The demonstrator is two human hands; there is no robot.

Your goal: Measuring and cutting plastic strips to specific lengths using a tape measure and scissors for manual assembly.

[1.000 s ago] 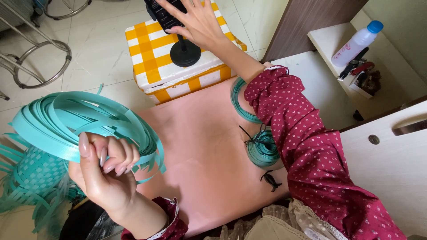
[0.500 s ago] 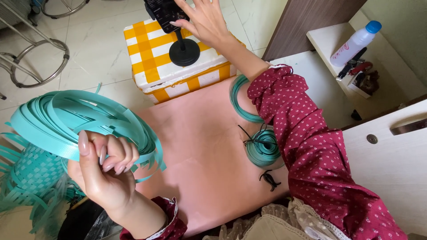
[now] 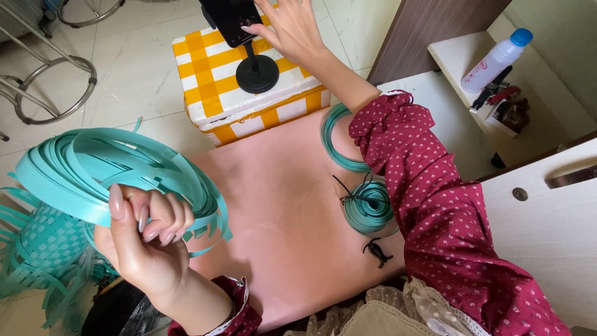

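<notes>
Pink tabletop (image 3: 280, 218); left hand (image 3: 146, 239) clutches teal strips (image 3: 81, 168) above woven basket (image 3: 46, 239).

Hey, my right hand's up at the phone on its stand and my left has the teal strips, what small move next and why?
Probably steady the phone with the right hand before nudging it: the fingers are at its edge, and its stand sits on the checked box. The left hand grips the teal strip bundle.

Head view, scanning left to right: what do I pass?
Woven teal basket → left hand gripping the bundle of teal strips → checked yellow and white box → small teal coil → white bottle with blue cap.
</notes>
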